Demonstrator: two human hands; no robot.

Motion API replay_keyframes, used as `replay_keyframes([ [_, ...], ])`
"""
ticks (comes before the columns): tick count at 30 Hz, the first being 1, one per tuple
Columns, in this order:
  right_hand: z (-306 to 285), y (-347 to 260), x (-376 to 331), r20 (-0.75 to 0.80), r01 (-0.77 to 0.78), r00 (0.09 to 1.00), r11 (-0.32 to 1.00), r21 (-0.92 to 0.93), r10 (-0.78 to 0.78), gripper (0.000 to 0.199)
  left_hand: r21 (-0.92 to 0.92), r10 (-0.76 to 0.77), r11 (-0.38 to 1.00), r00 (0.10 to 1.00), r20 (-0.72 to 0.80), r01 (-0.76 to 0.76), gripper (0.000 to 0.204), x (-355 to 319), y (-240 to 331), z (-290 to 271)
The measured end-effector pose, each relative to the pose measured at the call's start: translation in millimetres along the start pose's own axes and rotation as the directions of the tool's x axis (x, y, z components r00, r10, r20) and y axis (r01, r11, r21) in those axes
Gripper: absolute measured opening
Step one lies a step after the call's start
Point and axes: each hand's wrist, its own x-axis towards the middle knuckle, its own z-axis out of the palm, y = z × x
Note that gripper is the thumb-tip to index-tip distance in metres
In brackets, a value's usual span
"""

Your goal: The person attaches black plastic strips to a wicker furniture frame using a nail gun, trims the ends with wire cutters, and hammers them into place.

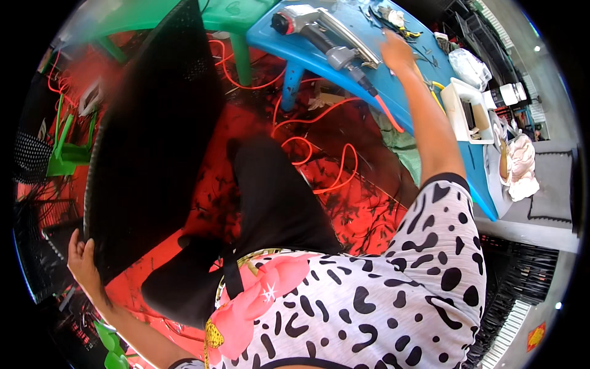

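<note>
A large black panel with a woven-looking edge stands tilted at my left, in front of my black-trousered legs. At its lower left edge is my left hand, with the fingers and thumb closed on the rim. My right arm stretches out over the blue table. There my right hand is low over the tabletop, beside an air nail gun with a red hose. Its fingers are too smeared to read. Just beyond it lie yellow-handled pliers and scattered black strips.
A white box, a white plastic bag and pale cloth are along the table's right side. A green table adjoins at the back. Red hose loops over the red floor, strewn with black scraps.
</note>
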Motion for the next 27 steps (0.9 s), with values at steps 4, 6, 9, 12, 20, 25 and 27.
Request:
replay_keyframes([
  [4,-48,101,-41,0.194,-0.137,0.950,0.886,-0.442,0.243,0.034,-0.076,-0.028,0.997,0.999,0.033,0.031,0.041,3,-13,-10],
  [6,-50,125,-54,0.203,-0.150,0.943,0.879,-0.453,0.265,0.032,-0.093,-0.020,0.995,0.999,0.046,0.024,0.040,8,-19,-13],
  [9,-49,159,-48,0.257,-0.204,0.901,0.863,-0.461,0.350,0.029,-0.084,-0.034,0.996,0.997,0.069,0.040,0.040,13,-26,-16],
  [12,-28,189,-41,0.343,-0.185,0.871,0.883,-0.432,0.351,0.033,0.013,-0.120,0.993,0.991,0.063,0.119,0.042,1,-26,-32],
  [20,-39,64,-32,-0.101,0.254,0.964,0.964,0.079,-0.245,0.031,-0.017,0.062,0.998,0.995,-0.079,-0.064,0.047,-26,10,-2],
  [25,-76,-187,-94,-0.046,0.218,0.918,0.403,0.889,-0.394,0.034,-0.379,0.217,0.894,0.971,-0.096,-0.237,0.055,-22,8,12],
  [27,-105,-301,-143,-0.115,0.261,0.838,0.209,0.942,-0.533,0.035,-0.385,0.209,0.893,0.972,-0.106,-0.233,0.056,-28,10,8],
])
